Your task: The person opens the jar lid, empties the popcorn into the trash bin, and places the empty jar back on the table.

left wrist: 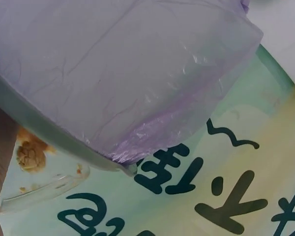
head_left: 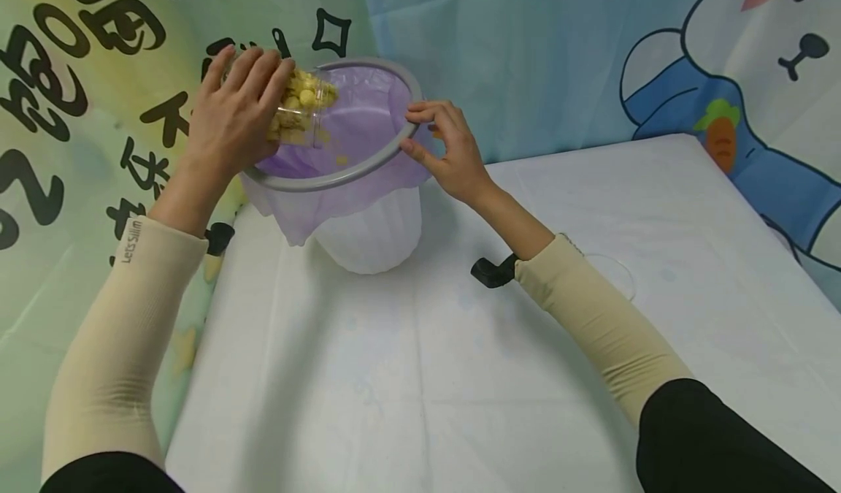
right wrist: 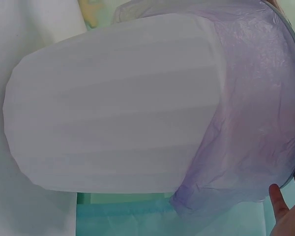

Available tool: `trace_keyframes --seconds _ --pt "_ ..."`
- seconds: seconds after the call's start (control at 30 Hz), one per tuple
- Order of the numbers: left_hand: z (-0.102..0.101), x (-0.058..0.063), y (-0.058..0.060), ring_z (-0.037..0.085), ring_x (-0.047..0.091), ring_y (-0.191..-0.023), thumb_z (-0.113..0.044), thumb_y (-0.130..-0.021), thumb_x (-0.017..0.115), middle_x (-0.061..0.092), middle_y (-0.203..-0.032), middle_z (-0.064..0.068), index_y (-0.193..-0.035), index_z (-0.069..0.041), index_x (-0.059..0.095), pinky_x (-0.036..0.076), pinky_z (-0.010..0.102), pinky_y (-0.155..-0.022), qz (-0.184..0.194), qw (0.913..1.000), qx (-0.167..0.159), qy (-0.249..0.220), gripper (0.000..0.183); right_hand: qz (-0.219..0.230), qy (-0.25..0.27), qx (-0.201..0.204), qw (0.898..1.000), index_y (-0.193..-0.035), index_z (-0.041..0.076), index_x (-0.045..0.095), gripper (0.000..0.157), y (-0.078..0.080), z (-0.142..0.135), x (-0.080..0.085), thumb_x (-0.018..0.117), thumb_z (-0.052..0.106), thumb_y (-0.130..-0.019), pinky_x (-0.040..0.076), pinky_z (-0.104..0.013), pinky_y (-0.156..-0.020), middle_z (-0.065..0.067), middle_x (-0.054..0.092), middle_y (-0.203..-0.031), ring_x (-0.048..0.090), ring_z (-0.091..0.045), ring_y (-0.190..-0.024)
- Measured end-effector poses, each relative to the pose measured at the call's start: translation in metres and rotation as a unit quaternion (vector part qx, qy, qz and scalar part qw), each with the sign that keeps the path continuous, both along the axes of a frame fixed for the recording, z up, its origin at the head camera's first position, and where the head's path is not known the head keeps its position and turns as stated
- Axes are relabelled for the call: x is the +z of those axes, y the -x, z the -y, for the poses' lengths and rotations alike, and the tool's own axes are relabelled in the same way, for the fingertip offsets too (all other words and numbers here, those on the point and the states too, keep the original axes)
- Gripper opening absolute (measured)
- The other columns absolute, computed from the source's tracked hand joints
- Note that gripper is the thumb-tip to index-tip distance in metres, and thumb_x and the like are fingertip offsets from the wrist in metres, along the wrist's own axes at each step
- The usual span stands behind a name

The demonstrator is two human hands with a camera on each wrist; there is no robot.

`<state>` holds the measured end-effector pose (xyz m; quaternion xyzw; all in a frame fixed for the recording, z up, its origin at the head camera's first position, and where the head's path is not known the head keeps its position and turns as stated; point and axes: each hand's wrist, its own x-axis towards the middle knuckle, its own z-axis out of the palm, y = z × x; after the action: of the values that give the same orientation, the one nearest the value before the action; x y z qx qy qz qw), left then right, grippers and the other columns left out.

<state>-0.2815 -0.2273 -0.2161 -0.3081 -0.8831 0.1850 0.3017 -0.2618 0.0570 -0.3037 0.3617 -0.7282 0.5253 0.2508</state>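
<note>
A white trash bin (head_left: 374,234) stands on the table, lined with a purple bag (head_left: 374,109) that a grey rim ring (head_left: 414,84) holds around the top. My left hand (head_left: 239,106) grips a clear plastic jar (head_left: 317,124) on its side over the bin's left edge, its mouth toward the bag. Yellow popcorn (head_left: 307,93) fills much of the jar, and a few small crumbs (head_left: 342,160) show against the bag inside. With thumb and fingers, my right hand (head_left: 450,150) holds the ring at its right side. In the left wrist view, one popcorn piece (left wrist: 31,156) shows through the jar.
A white cloth covers the table (head_left: 394,420). Beside the right forearm lies a black object (head_left: 493,272), partly hidden by the sleeve. Another black piece (head_left: 220,237) sits at the table's left edge. Printed curtains (head_left: 499,62) hang close behind and left of the bin.
</note>
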Motion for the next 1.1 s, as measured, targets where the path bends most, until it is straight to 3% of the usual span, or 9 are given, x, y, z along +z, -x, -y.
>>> trace_keyframes --seconds 0.3,0.43,0.57,0.67,0.83,1.1 --pt "-0.004 0.007 -0.002 0.031 0.029 -0.129 -0.019 -0.066 0.08 0.032 -0.141 0.016 -0.14 -0.006 0.028 0.005 0.038 -0.111 -0.037 0.9978 0.005 0.055 0.092 0.001 0.0 0.003 1.0 -0.108 -0.014 0.051 0.027 0.0 0.001 0.0 0.06 -0.004 -0.085 0.039 -0.052 -0.088 -0.029 0.045 -0.121 0.038 -0.037 -0.113" --pt "-0.004 0.014 -0.003 0.031 0.027 -0.13 -0.019 -0.067 0.08 0.031 -0.142 0.015 -0.14 -0.007 0.027 0.004 0.038 -0.111 -0.05 0.9954 -0.007 0.081 0.091 0.001 -0.001 0.001 1.0 -0.108 -0.014 0.051 0.028 0.0 0.002 0.0 0.061 -0.006 -0.084 0.04 -0.05 -0.088 -0.028 0.045 -0.121 0.038 -0.036 -0.114" --pt "-0.006 0.019 -0.002 0.029 0.024 -0.133 -0.006 -0.081 0.066 0.028 -0.145 0.013 -0.142 -0.009 0.023 0.004 0.038 -0.111 -0.062 0.9921 -0.03 0.105 0.075 -0.001 -0.002 -0.002 1.0 -0.108 -0.014 0.051 0.028 0.0 0.001 0.0 0.061 -0.005 -0.084 0.04 -0.045 -0.088 -0.028 0.046 -0.121 0.038 -0.036 -0.113" --pt "-0.008 0.023 -0.002 0.027 0.021 -0.135 0.008 -0.084 0.055 0.025 -0.146 0.011 -0.142 -0.012 0.02 0.004 0.038 -0.111 -0.079 0.9875 -0.035 0.132 0.071 -0.006 0.0 0.001 1.0 -0.108 -0.014 0.05 0.028 0.0 0.001 0.0 0.061 -0.004 -0.085 0.04 -0.048 -0.087 -0.029 0.045 -0.121 0.038 -0.036 -0.112" --pt "-0.01 0.028 -0.003 0.024 0.015 -0.137 0.014 -0.081 0.056 0.021 -0.147 0.009 -0.142 -0.016 0.017 0.003 0.037 -0.111 -0.111 0.9786 -0.024 0.172 0.079 -0.003 0.002 0.006 1.0 -0.108 -0.015 0.05 0.028 0.001 0.001 0.0 0.06 0.0 -0.087 0.039 -0.053 -0.086 -0.029 0.045 -0.121 0.037 -0.036 -0.112" --pt "-0.011 0.031 0.0 0.024 0.017 -0.137 0.015 -0.083 0.049 0.022 -0.147 0.007 -0.143 -0.019 0.02 0.007 0.037 -0.111 -0.177 0.9607 -0.03 0.212 0.075 0.01 -0.007 -0.004 1.0 -0.108 -0.013 0.05 0.028 0.0 0.001 0.001 0.061 0.001 -0.086 0.039 -0.043 -0.09 -0.027 0.045 -0.123 0.037 -0.034 -0.112"
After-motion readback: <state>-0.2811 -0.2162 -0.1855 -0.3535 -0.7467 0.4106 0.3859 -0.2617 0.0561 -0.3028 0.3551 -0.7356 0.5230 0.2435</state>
